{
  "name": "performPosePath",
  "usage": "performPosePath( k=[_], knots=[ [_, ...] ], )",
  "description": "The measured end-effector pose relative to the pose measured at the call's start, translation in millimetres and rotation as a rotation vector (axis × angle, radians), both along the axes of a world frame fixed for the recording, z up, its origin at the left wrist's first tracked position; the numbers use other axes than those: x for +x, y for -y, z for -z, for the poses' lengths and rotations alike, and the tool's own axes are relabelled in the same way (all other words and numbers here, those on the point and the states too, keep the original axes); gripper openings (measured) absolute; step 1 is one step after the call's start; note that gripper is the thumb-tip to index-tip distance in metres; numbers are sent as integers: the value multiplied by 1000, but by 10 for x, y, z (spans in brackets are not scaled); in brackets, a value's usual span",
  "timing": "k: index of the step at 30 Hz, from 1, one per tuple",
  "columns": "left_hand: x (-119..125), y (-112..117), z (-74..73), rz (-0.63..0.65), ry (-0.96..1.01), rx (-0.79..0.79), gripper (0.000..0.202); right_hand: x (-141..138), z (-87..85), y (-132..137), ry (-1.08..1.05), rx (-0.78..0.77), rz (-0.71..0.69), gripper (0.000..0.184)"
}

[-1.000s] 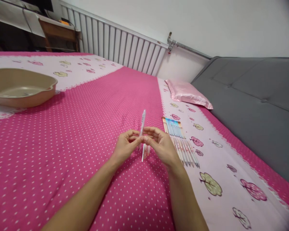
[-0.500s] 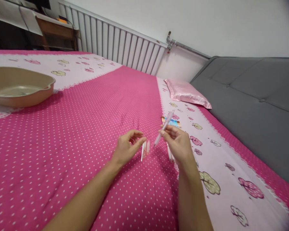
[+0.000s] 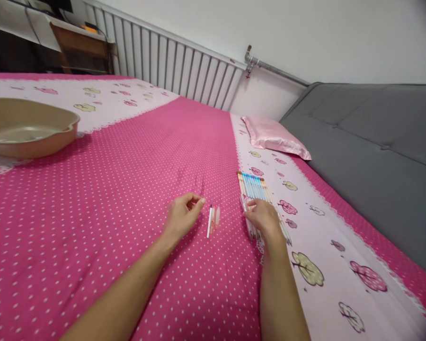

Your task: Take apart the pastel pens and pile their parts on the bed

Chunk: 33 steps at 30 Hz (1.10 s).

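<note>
My right hand [image 3: 264, 218] grips a pale, see-through pen [image 3: 243, 202] between thumb and fingers, low over the bed at the left end of a row of pens. Beyond the hand lies a neat row of pens with blue and orange-brown ends [image 3: 254, 184]. More pale pens [image 3: 286, 232] show beneath and beside the hand, partly covered by it. My left hand [image 3: 182, 215] is curled, thumb and index tips close together, with nothing visible in it. Just right of it lie a white pen [image 3: 209, 222] and a few thin pinkish pens [image 3: 217, 218].
A beige basin [image 3: 31, 149] sits on the bed at far left. The pink dotted bedspread [image 3: 145, 166] spreads beneath everything. A pink satin pillow [image 3: 273, 137] lies near the grey headboard [image 3: 372, 128]. A white radiator [image 3: 170, 57] and a wooden desk [image 3: 81, 45] stand behind.
My right hand has lowered the pen from above the bed to the left side of the pen row. My left hand has drawn slightly left, away from the small group of pens.
</note>
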<state>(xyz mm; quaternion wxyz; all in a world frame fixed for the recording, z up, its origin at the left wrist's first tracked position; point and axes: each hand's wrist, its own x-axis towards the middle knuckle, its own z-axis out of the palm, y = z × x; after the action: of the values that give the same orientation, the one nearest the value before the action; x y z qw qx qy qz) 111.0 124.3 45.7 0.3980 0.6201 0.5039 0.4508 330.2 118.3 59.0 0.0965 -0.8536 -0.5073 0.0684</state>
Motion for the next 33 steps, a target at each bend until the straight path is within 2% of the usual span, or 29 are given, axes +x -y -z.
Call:
performPosePath(
  k=[4, 8, 13, 22, 33],
  knots=[
    [4, 1, -7, 5, -3, -9, 31, -3, 21, -15, 14, -48, 11, 25],
    [1, -3, 1, 15, 21, -33, 31, -2, 41, -25, 2, -69, -18, 22],
    [-2, -17, 13, 0, 27, -15, 29, 7, 76, -36, 6, -85, -17, 23],
    [7, -11, 9, 9, 11, -28, 28, -21, 31, -30, 35, -107, 48, 19],
    [13, -16, 26, 11, 14, -34, 28, -2, 116, -72, 39, -104, 70, 21]
  ],
)
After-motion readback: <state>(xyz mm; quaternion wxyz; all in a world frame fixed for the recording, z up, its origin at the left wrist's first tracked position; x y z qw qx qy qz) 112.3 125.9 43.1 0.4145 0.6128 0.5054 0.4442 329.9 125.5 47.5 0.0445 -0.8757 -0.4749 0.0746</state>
